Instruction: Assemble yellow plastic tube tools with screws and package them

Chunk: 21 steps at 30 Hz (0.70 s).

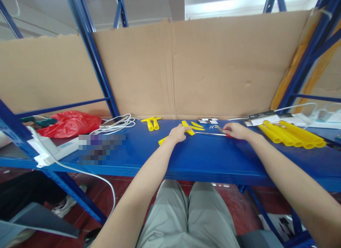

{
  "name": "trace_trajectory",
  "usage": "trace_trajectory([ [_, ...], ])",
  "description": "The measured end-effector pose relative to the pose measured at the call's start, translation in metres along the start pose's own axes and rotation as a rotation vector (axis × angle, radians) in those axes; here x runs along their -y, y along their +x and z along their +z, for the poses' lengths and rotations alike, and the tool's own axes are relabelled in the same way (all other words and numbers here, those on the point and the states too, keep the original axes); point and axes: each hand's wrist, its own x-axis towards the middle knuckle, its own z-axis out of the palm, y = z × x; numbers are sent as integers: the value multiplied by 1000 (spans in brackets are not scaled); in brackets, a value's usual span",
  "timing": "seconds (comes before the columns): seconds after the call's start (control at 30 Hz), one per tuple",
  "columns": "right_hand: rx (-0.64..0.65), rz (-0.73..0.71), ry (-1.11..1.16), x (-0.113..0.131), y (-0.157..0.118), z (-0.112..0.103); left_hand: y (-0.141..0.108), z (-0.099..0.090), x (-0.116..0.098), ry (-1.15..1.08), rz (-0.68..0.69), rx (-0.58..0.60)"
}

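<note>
Head view: across the blue counter (pixel 202 159), the left hand (pixel 178 133) has its grip on a yellow piece (pixel 189 129), pressed near the counter's middle. The right hand's (pixel 236 130) grip is clenched round the red end of a thin metal tool (pixel 209 134). Yellow tubes (pixel 293 134) lie to the right; a red bag (pixel 71 123) and white cables (pixel 121 124) sit left. Cardboard (pixel 226 63) stands behind, between blue posts (pixel 94 63), above a red floor (pixel 125 194).
</note>
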Motion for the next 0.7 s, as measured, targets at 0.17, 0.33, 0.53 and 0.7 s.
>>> trace_trajectory([
  [0.17, -78, 24, -278, 13, 6, 1, 1, 0, 1, -2, -20, 3],
  [0.33, -25, 20, -189, 21, 29, 2, 0, 0, -1, -23, -20, -9],
  [0.53, 102, 116, -87, 22, 58, 7, 2, 2, 1, -42, -17, -51],
  [0.7, 89, 117, -43, 25, 64, 17, 4, 4, 3, -71, -7, -69],
])
